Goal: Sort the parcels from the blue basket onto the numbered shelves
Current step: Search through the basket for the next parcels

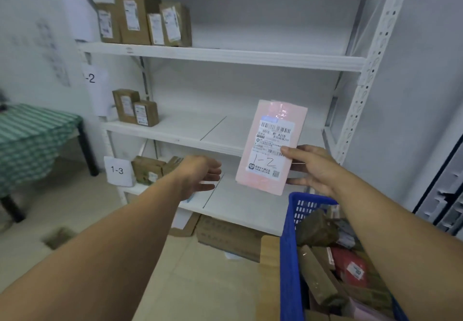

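Head view: right hand (313,168) gripping pink parcel (271,145).

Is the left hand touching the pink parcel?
Apart. In the head view, the left hand reaches out open, with a clear strip of white shelf showing between its fingertips and the pink parcel. Only the right hand holds the parcel.

Table (82,130) (green checked cloth (32,135))
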